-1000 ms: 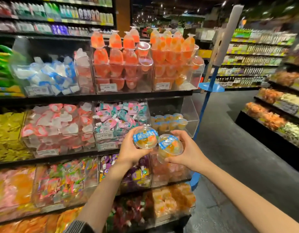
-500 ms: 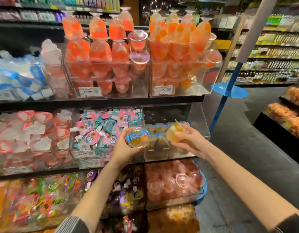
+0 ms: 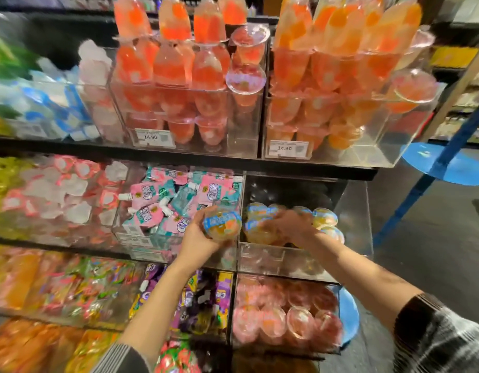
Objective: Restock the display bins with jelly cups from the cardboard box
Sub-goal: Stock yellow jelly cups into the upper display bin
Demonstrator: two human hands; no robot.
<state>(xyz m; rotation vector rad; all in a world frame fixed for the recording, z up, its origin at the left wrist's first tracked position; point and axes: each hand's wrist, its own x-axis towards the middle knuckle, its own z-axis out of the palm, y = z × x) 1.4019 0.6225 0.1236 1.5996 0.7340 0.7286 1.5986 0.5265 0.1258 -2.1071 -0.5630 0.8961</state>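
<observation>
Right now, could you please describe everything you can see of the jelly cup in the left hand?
The jelly cup is a small clear plastic cup of yellow-orange jelly with fruit pieces, sealed by a blue-and-white printed film lid. It is tilted, lid facing the camera. The left hand grips it from below and behind, in front of the pouch bin, beside the part-filled clear bin.

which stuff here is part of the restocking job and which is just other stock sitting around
In the job:
- left hand gripping a blue-lidded orange jelly cup
- right hand inside the clear acrylic middle-shelf bin
- matching jelly cups already in that bin

Just sitting around:
- pink and teal spouted pouches
- tall red fruit cups
- white price tag
</observation>
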